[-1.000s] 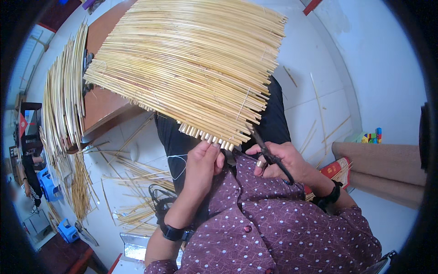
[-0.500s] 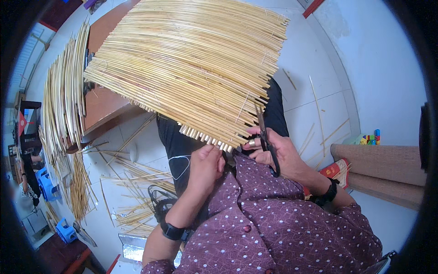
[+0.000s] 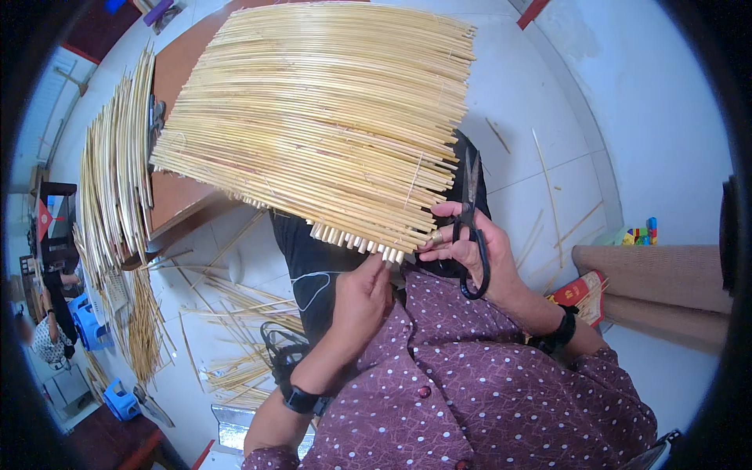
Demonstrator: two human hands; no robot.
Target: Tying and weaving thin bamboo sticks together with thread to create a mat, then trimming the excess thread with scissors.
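Note:
A wide mat of straw-coloured stalks (image 3: 313,117) tied side by side slants over my lap, with pale cut ends along its near edge. Closed at that edge, my left hand (image 3: 365,294) has its fingertips partly hidden by the stalks, so what it pinches does not show. A loop of white thread (image 3: 312,291) hangs beside it over my dark trousers. My right hand (image 3: 489,254) holds black scissors (image 3: 470,204) by the handles, blades pointing away from me just right of the mat. Fingers of that hand touch the mat's near right corner.
Beneath the mat's far left part is a brown table (image 3: 176,200), with a bundle of long stalks (image 3: 117,172) at its left. Loose stalks (image 3: 235,309) litter the tiled floor. At right lie a rolled brown mat (image 3: 666,270) and a red box (image 3: 581,291). Blue stools (image 3: 90,321) stand far left.
The scissors have swung from lying against the mat's right edge to pointing more straight away, off the stalks. The mat has shifted a little left. My left hand has moved slightly right.

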